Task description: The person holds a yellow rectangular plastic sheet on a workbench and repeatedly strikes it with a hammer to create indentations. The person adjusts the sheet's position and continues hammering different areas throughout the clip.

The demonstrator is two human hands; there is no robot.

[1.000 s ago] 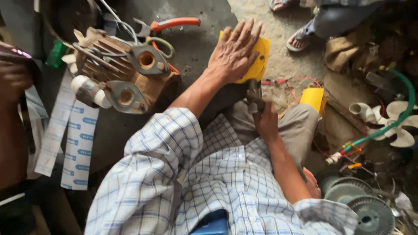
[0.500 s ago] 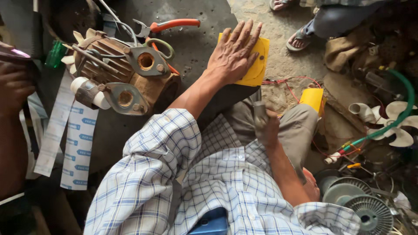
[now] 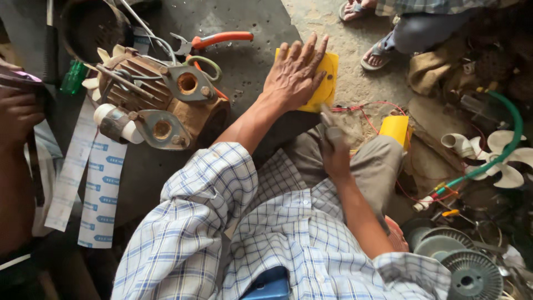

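Against half a second ago, right hand (image 3: 337,158) has lifted its grey tool (image 3: 328,123) nearer the yellow sheet (image 3: 327,75), fist closed around it; left hand (image 3: 293,75) stays flat, fingers spread, pressing that sheet, grasping nothing

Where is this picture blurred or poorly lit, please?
Head view: the right hand and its grey tool are motion-blurred; the left hand, flat on the yellow plastic sheet, is sharp in soft daylight; the picture's left edge lies in deep shadow.
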